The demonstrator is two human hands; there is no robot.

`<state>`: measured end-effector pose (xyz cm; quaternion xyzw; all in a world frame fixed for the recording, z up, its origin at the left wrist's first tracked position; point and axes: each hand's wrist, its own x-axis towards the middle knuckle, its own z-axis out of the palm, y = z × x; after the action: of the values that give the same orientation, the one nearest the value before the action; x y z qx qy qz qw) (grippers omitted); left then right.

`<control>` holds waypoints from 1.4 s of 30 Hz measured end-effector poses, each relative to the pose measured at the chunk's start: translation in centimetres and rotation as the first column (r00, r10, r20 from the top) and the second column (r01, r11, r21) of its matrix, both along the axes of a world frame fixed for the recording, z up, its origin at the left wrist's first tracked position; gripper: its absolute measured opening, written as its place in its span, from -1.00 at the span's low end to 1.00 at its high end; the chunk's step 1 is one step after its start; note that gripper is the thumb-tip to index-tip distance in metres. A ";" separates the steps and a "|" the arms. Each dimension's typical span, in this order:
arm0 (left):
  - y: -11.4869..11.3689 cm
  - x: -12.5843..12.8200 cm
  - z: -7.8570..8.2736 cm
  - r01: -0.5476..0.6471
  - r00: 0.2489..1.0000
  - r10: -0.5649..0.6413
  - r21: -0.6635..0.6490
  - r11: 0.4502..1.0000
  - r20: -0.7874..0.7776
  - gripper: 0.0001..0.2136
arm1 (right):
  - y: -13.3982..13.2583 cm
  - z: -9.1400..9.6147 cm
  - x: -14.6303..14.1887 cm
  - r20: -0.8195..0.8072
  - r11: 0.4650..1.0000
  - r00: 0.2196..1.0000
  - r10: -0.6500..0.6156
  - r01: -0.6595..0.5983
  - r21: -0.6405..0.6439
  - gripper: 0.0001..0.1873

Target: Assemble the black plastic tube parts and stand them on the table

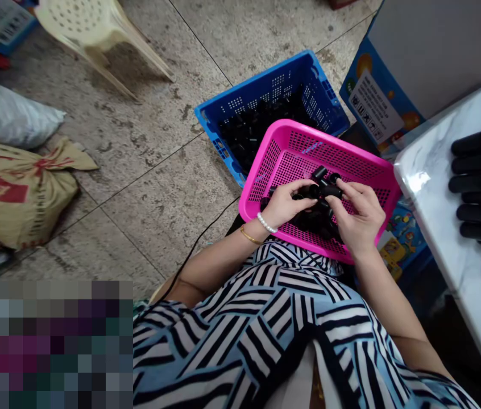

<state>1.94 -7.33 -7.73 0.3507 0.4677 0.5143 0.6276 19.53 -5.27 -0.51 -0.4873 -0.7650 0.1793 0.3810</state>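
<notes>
A pink plastic basket (261, 165) rests on my lap with several short black cylindrical parts inside. Over it, my left hand (289, 203) is closed, thumb and fingers pinching a black tubular part (314, 192) with an open end. Close beside it on the right, my right hand (360, 213) pinches another black cylindrical part (331, 192) between thumb and fingers. The two held parts are close together; whether they touch or are joined I cannot tell. More black parts (319, 173) lie just beyond my fingertips, and others are partly hidden under my hands.
Behind the basket, a blue crate (261, 79) on the floor holds many black parts. At right, black handle-like pieces (479, 182) lie on a white marbled table (440, 227) near a printed carton (377, 96). A cream stool (82, 23) and a tan sack (23, 193) are at left.
</notes>
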 end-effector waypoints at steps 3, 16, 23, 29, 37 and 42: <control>0.0 0.1 0.0 0.014 0.994 -0.005 0.075 0.997 -0.110 -0.62 | 0.0 -0.7 -0.1 0.031 0.999 0.999 0.033 -0.033 -0.009 -0.64; 1.6 0.5 1.2 -0.100 0.858 0.207 -0.242 0.965 0.470 -0.59 | -3.8 -2.8 -2.3 -0.057 0.957 0.994 -0.096 0.076 -0.281 -0.61; 0.2 0.2 0.5 -0.059 0.968 0.064 -0.026 0.998 0.244 -0.60 | -3.0 -5.4 -5.4 -0.403 0.643 0.879 -0.255 -0.156 -0.749 -0.60; 0.2 -1.1 1.4 0.263 0.945 -0.205 0.218 0.940 -0.255 -0.73 | -2.4 -5.9 -3.3 -0.235 0.611 0.963 -0.133 -0.107 -0.784 -0.66; 0.0 0.2 0.4 0.282 0.920 -0.219 0.159 0.946 -0.326 -0.67 | -2.2 -2.4 -0.9 -0.067 0.847 0.998 -0.009 -0.028 -0.532 -0.12; -0.8 0.2 -0.1 0.315 0.884 -0.269 0.063 0.947 -0.382 -0.58 | -2.5 -1.9 2.1 0.025 0.885 0.986 0.164 -0.136 -0.445 -0.46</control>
<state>2.17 -8.08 -7.80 0.5454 0.4860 0.3668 0.5761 21.67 -7.79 -2.40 -0.5059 -0.7510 0.3620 0.2215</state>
